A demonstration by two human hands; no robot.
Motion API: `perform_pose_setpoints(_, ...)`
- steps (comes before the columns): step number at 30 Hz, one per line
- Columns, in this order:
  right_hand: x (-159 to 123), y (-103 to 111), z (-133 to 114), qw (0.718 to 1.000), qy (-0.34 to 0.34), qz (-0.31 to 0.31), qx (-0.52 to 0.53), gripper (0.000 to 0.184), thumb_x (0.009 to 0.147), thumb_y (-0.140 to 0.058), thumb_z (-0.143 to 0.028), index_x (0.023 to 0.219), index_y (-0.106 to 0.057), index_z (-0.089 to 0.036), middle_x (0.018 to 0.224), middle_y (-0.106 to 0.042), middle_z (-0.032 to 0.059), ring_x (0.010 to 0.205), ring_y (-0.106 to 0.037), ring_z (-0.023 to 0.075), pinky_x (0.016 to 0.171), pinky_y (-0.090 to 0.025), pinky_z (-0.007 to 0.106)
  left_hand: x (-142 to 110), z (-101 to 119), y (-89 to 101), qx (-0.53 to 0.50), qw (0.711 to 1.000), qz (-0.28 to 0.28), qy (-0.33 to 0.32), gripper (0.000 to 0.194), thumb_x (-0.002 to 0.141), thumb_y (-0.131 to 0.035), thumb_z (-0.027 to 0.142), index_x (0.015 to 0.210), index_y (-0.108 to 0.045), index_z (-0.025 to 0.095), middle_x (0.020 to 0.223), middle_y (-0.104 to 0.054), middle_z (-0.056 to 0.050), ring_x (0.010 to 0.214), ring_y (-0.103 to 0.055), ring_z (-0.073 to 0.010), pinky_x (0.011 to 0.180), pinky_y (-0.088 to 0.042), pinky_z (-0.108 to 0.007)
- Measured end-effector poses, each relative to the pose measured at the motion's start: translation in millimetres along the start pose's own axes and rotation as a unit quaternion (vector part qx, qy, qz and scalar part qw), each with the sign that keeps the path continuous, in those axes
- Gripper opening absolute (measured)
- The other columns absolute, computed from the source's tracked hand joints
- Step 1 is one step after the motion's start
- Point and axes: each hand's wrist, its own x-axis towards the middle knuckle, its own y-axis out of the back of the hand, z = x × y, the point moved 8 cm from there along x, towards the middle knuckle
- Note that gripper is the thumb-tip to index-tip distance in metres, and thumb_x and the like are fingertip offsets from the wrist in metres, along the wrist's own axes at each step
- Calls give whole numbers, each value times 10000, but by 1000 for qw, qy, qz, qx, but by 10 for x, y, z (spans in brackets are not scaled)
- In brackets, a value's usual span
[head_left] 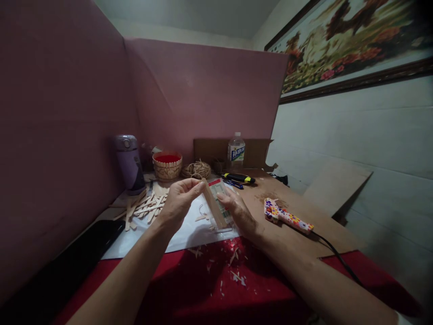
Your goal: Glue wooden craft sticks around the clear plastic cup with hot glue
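Note:
My left hand [181, 198] pinches the top end of a flat, light wooden strip [214, 205], thumb against forefinger. Alongside the strip is a small flat box-like piece [220, 188] with a red top edge and a green and white printed face. My right hand [238, 210] grips this piece from the right, its thumb lying over the printed face. Strip and piece lean together above the white sheet [184, 234]; whether they are joined I cannot tell. Wood scraps [202, 217] lie on the sheet beside them.
Loose craft sticks [149, 205] are heaped at left, near a purple flask [128, 164], a stick-covered bowl [167, 166] and twine [199, 169]. Behind stands a bottle [236, 151]; a utility knife [239, 178] lies nearby. A flowered glue gun [287, 217] with its cord is right.

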Motion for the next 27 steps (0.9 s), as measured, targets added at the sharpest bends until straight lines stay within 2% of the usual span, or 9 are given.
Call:
perform_pose_setpoints(7,-3,19,8,1000,5,11,-6,384,850,-556,-480,1131,-666,-243,1142,-655,48,1130,-536,282,1000,-395,414,-23,22,-5,11,999,36,-2,292,627,-809,400,668,-714,127,643,-662,-18,622,-539,-114,657,-408,-240)
perform_pose_setpoints(12,3,17,31,1000,3,11,-3,392,847,-564,-484,1134,-664,-236,1146,-654,55,1130,-536,285,998,-397,423,-32,40,-10,27,999,43,-8,328,630,-799,440,680,-706,129,651,-658,-19,623,-537,-122,650,-413,-247)
perform_pose_setpoints(16,5,3,15,1000,2,9,28,380,869,-543,-472,1145,-652,-235,1140,-667,55,1117,-557,274,981,-413,415,-42,47,-28,48,998,27,-13,342,690,-750,478,778,-706,151,738,-675,-27,734,-583,-158,727,-438,-265)
perform_pose_setpoints(19,1,0,-14,999,6,8,41,381,882,-529,-455,1177,-637,-240,1137,-674,49,1120,-562,266,999,-397,416,-51,41,-44,74,997,5,-6,302,683,-764,437,801,-701,166,823,-680,-45,860,-599,-199,813,-439,-295)
perform_pose_setpoints(24,-7,-27,-49,1000,5,-7,21,400,858,-545,-466,1164,-649,-230,1132,-674,53,1115,-560,284,979,-413,424,-56,48,-86,40,998,-51,4,191,689,-760,324,717,-669,158,809,-644,-32,820,-573,-175,795,-423,-287)
perform_pose_setpoints(27,-5,-36,-71,1000,16,-13,15,405,857,-541,-466,1171,-648,-233,1153,-665,52,1116,-555,282,986,-406,421,-55,54,-88,28,997,-66,4,169,689,-757,295,686,-657,159,837,-637,-28,812,-560,-161,780,-418,-278)
